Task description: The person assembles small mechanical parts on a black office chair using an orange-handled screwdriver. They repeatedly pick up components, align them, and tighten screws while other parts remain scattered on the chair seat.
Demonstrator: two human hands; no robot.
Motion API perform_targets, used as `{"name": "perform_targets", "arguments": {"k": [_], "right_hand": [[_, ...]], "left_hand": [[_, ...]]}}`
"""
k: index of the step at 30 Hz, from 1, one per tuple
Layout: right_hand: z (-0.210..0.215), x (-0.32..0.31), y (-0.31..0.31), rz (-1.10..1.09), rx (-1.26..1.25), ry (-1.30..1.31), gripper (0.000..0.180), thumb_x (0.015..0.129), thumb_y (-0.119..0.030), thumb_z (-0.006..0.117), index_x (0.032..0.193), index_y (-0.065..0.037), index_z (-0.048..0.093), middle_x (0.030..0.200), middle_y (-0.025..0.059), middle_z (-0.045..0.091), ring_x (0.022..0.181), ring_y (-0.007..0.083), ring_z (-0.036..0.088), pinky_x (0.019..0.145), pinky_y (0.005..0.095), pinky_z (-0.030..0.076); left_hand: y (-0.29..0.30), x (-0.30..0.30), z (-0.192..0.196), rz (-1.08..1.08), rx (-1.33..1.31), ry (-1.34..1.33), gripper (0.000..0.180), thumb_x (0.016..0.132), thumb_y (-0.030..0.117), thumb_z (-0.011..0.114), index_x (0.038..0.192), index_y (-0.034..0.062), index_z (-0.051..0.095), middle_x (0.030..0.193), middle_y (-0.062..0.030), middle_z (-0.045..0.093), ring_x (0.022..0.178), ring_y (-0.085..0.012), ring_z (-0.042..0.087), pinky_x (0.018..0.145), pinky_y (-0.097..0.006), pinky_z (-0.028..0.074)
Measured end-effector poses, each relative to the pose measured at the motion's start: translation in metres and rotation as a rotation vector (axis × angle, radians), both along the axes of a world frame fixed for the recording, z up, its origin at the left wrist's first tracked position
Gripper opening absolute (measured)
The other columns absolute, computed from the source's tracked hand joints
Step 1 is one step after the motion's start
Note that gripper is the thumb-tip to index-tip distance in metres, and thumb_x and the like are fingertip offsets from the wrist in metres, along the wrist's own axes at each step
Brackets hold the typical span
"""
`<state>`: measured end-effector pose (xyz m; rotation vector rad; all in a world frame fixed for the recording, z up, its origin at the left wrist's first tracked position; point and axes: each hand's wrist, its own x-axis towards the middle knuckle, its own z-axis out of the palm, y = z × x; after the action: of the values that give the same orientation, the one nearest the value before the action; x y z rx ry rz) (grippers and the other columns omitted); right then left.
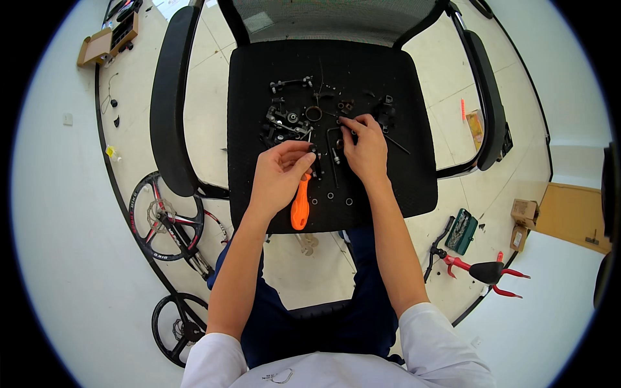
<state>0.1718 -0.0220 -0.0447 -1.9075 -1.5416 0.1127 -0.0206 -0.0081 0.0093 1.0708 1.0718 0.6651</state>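
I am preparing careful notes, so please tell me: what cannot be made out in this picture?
In the head view:
Small black part: partly covered by the left hand.
Orange tool handle: upper end hidden by the left hand.
What, if anything, the right hand pinches: too small and dark.
Mesh backrest: cut off by the top edge.

White shirt (336,370) and dark blue trousers (369,284)
The sleeves (436,336) are short and plain; a small dark print (279,376) is on the shirt's left side.
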Motion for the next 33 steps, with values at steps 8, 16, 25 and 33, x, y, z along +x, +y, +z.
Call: {"name": "perform_targets", "arguments": {"k": [8, 16, 25, 33], "right_hand": [[0.028, -0.013, 0.001, 0.022, -0.069, 0.478, 0.013, 0.082, -0.008, 0.07, 0.095, -0.005, 0.073, 0.088, 0.0045, 0.068, 0.074, 0.0159, 0.064, 0.067, 0.0275, 0.05], [0.043, -0.028, -0.019, 0.34, -0.128, 1.039, 0.012, 0.084, -0.001, 0.069, 0.095, 0.003, 0.071, 0.094, 0.0066, 0.069, 0.084, 0.011, 0.064, 0.069, 0.0225, 0.049], [0.038, -0.018, -0.031, 0.365, -0.19, 0.974, 0.009, 0.084, 0.0, 0.07, 0.093, 0.004, 0.07, 0.092, 0.0075, 0.069, 0.084, 0.012, 0.064, 0.074, 0.0248, 0.052], [0.043, -0.024, -0.022, 0.317, -0.189, 0.975, 0.007, 0.084, -0.001, 0.07, 0.088, 0.002, 0.066, 0.083, 0.0043, 0.068, 0.077, 0.0083, 0.064, 0.07, 0.0238, 0.051]], "left_hand": [[0.003, -0.007, -0.001, 0.032, -0.046, -0.091, 0.023, 0.091, 0.005, 0.064, 0.112, -0.0051, 0.063, 0.093, -0.0095, 0.071, 0.074, -0.011, 0.063, 0.067, -0.025, 0.052], [0.007, -0.01, 0.002, 0.071, -0.111, -0.233, 0.023, 0.092, 0.005, 0.064, 0.113, -0.0052, 0.062, 0.092, -0.0086, 0.07, 0.078, -0.0129, 0.065, 0.07, -0.025, 0.052], [-0.002, -0.004, -0.008, 0.085, -0.111, -0.219, 0.024, 0.091, 0.005, 0.065, 0.113, -0.0046, 0.062, 0.091, -0.0085, 0.07, 0.076, -0.0133, 0.066, 0.068, -0.025, 0.053], [-0.001, -0.003, -0.011, 0.049, -0.063, -0.181, 0.022, 0.092, 0.007, 0.065, 0.111, -0.0034, 0.063, 0.088, -0.0085, 0.069, 0.076, -0.0134, 0.066, 0.068, -0.026, 0.052]]}}
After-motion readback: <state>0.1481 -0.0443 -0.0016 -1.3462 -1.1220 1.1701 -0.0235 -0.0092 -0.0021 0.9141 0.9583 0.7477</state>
